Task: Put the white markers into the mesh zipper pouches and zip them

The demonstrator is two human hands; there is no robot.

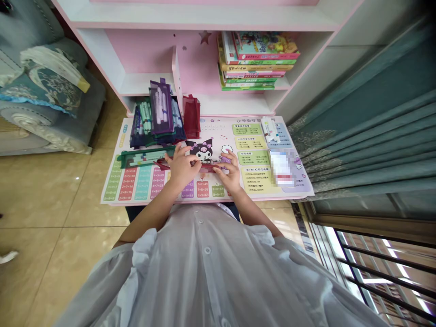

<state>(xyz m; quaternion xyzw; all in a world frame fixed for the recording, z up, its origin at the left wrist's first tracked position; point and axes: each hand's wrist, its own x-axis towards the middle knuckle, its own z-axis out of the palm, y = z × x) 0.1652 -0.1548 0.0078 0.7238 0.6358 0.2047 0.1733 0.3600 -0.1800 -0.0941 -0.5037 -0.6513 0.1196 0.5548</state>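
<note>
My left hand [182, 167] and my right hand [229, 167] grip a flat red mesh zip pouch [204, 168] lying across the desk mat's lower middle. Much of the pouch is hidden under my fingers. Left of my hands lies a green mesh pouch [147, 156] holding pens. Beyond it stands a heap of mesh pouches with markers [158, 119], including a purple one on top. A dark red mesh pouch [191, 117] stands upright next to the heap. The printed multiplication desk mat [136, 181] lies under everything.
A pink-and-white shelf unit [112, 59] rises behind the desk, with a stack of books [255, 61]. A white tube [270, 129] and a blurred card [282, 167] lie on the mat's right. A sofa [44, 100] stands left, and a teal curtain [361, 131] hangs right.
</note>
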